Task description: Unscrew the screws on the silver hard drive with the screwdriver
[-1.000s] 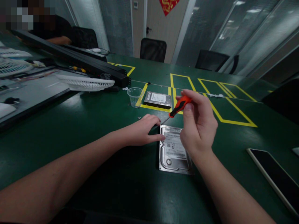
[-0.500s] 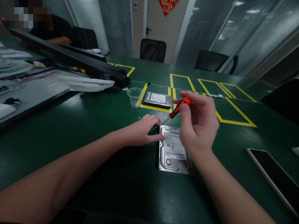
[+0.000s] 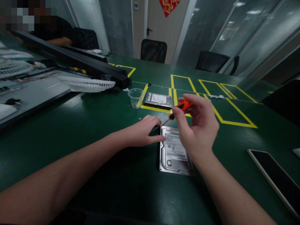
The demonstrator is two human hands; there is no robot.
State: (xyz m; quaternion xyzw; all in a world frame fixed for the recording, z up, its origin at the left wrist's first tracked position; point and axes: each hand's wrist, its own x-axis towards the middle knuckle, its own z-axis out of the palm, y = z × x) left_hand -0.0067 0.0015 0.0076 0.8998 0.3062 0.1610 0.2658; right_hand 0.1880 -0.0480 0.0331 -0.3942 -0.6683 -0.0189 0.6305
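A silver hard drive (image 3: 174, 153) with a white label lies flat on the green table in front of me. My left hand (image 3: 146, 131) steadies it from the left, thumb on its edge and fingertips around its far left corner. In my right hand (image 3: 199, 125) is an orange and black screwdriver (image 3: 184, 106), pinched between thumb and fingers. Its thin shaft slants down left, the tip at that same corner beside my left fingertips. Whether the tip sits in a screw is too small to tell. My right hand hides part of the drive's right side.
Beyond stand a clear plastic cup (image 3: 136, 98) and a second hard drive (image 3: 158, 100) inside yellow tape. A tiny metal piece (image 3: 139, 119) lies near the cup. A phone (image 3: 274, 178) is at right. White fan-like parts (image 3: 86, 83) and a long black panel fill the left, near another person.
My right thumb and fingers have shifted around the screwdriver handle, the thumb now further left and the handle slightly lower. My left hand and the hard drive stay in place.
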